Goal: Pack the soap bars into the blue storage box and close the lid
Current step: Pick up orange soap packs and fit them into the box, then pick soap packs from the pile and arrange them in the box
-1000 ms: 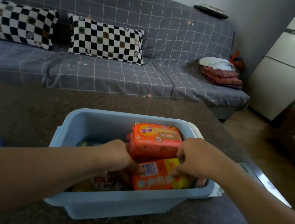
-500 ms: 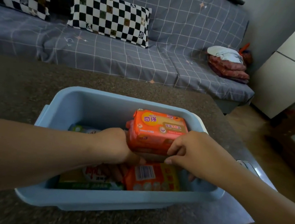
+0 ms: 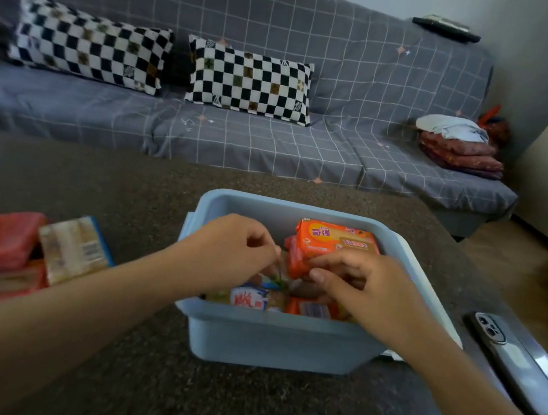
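Since a second earlier both hands had lifted from the lower packs: right hand gripped the orange soap stack inside the blue box at frame centre; left hand hovered, fingers curled on nothing clear. More soap packs waited on the bench, left edge.

orange soap pack | label: 奇强 | other packs' print: too blurred to read

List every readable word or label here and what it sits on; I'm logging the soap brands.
"奇强": orange soap pack standing in the blue storage box.
Red characters on the blue-white pack in the box: too blurred.
Barcode and print on the pack left of the box: too blurred.
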The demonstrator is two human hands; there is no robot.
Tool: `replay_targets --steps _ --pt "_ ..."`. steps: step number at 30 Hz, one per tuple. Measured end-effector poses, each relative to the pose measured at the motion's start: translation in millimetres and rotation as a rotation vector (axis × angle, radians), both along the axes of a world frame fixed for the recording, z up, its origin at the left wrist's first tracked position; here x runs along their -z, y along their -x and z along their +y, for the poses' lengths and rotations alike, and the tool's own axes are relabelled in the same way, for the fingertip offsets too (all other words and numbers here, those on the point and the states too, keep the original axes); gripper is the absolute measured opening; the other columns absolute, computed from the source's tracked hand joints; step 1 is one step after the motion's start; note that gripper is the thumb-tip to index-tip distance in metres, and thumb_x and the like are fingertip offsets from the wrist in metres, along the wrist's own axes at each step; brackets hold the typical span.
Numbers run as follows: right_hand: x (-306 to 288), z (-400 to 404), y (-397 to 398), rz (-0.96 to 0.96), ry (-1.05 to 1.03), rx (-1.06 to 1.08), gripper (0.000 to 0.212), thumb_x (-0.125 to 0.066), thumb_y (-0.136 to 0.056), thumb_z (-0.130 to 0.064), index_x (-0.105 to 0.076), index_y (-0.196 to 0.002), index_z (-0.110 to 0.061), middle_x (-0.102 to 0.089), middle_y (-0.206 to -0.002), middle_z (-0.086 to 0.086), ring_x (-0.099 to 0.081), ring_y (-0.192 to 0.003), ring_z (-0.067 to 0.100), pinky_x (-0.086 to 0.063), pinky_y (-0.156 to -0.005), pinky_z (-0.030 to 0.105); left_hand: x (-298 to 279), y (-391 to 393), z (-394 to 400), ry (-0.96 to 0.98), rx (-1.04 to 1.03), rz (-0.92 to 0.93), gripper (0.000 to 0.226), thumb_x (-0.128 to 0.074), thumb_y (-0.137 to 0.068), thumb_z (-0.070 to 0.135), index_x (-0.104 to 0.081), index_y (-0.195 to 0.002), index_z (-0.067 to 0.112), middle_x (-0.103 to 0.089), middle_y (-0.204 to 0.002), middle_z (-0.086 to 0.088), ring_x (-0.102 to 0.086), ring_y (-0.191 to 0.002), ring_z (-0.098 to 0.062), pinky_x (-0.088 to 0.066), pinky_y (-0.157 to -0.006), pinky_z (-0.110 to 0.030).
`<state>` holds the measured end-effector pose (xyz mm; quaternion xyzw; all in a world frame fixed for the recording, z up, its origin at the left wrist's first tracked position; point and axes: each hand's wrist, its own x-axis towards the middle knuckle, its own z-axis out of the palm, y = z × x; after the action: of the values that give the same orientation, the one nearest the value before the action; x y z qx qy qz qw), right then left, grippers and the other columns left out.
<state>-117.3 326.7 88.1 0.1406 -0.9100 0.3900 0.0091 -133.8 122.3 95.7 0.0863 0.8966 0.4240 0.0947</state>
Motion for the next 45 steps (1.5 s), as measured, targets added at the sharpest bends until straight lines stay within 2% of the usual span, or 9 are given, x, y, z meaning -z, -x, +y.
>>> replay_targets --steps 7,11,22,28,32,35,37,40,45 --pt "-4 -69 -27 0.112 0.326 -0.030 0.008 -0.063 -0.083 -0.029 -0.068 -0.087 -0.033 -0.073 -0.072 -0.010 -0.069 -0.072 0.003 -0.056 -0.062 0.024 -9 -65 -52 -0.213 -0.196 0.247 0.027 -0.055 -0.089 0.016 -0.066 -0.073 0.033 -0.073 -0.080 0.006 -0.071 -0.076 -0.012 -0.058 -0.076 -0.042" --pt "-3 -108 -42 0.120 0.459 -0.055 0.012 -0.062 -0.086 -0.025 -0.069 -0.095 -0.026 -0.073 -0.073 -0.005 -0.069 -0.072 0.005 -0.056 -0.059 0.023 -6 -95 -84 -0.225 -0.301 0.352 0.020 -0.054 -0.092 0.015 -0.068 -0.083 0.027 -0.071 -0.077 0.012 -0.066 -0.074 0.006 -0.053 -0.066 -0.011" --pt "16 -198 -39 0.015 0.511 -0.159 0.019 -0.057 -0.089 -0.020 -0.063 -0.106 -0.026 -0.069 -0.082 -0.003 -0.069 -0.074 0.006 -0.057 -0.057 0.023 41 -106 -150 -0.236 -0.563 0.199 0.019 -0.055 -0.092 0.022 -0.061 -0.088 0.039 -0.065 -0.092 0.013 -0.062 -0.077 0.009 -0.048 -0.051 -0.006" --pt "51 -228 -15 0.004 0.386 -0.156 0.021 -0.057 -0.089 -0.022 -0.062 -0.109 -0.026 -0.067 -0.082 -0.008 -0.066 -0.075 0.001 -0.055 -0.055 0.019 73 -86 -163 -0.257 -0.687 0.105 0.022 -0.054 -0.093 0.022 -0.062 -0.107 0.036 -0.063 -0.088 0.016 -0.060 -0.053 0.008 -0.039 -0.037 -0.009" --pt "88 -244 9 -0.088 0.315 -0.107 0.020 -0.057 -0.088 -0.026 -0.063 -0.107 -0.027 -0.068 -0.091 -0.006 -0.066 -0.081 0.007 -0.057 -0.067 0.027 92 -66 -172 -0.221 -0.737 0.076 0.035 -0.053 -0.093 0.023 -0.057 -0.127 0.030 -0.062 -0.116 0.011 -0.062 -0.077 0.002 -0.045 -0.054 -0.012" --pt "112 -254 22 -0.106 0.261 -0.041 0.025 -0.057 -0.088 -0.028 -0.063 -0.112 -0.025 -0.062 -0.102 -0.008 -0.059 -0.085 -0.001 -0.046 -0.066 0.007 103 -53 -177 -0.212 -0.740 0.016 0.045 -0.052 -0.093 0.023 -0.048 -0.137 0.022 -0.056 -0.134 0.000 -0.058 -0.112 -0.012 -0.046 -0.083 -0.021" --pt "124 -263 32 -0.114 0.204 -0.008 0.032 -0.056 -0.088 -0.029 -0.059 -0.119 -0.022 -0.054 -0.113 -0.007 -0.055 -0.097 0.001 -0.039 -0.074 0.007 110 -44 -179 -0.198 -0.732 -0.019 0.048 -0.052 -0.093 0.023 -0.044 -0.140 0.018 -0.052 -0.140 -0.003 -0.050 -0.123 -0.016 -0.038 -0.090 -0.023" --pt "134 -274 42 -0.207 0.181 -0.013 0.037 -0.051 -0.091 -0.029 -0.054 -0.126 -0.019 -0.055 -0.119 -0.004 -0.053 -0.111 0.010 -0.038 -0.084 0.016 116 -34 -181 -0.219 -0.741 -0.069 0.052 -0.051 -0.093 0.024 -0.039 -0.143 0.017 -0.049 -0.143 -0.003 -0.049 -0.125 -0.017 -0.037 -0.088 -0.022" --pt "136 -283 45 -0.371 0.265 0.053 0.033 -0.050 -0.091 -0.035 -0.059 -0.121 -0.023 -0.063 -0.117 0.001 -0.057 -0.093 0.006 -0.051 -0.085 0.032 114 -29 -179 -0.468 -0.851 -0.059 0.048 -0.052 -0.092 0.018 -0.045 -0.139 0.023 -0.056 -0.132 0.006 -0.057 -0.104 -0.004 -0.046 -0.078 -0.019"
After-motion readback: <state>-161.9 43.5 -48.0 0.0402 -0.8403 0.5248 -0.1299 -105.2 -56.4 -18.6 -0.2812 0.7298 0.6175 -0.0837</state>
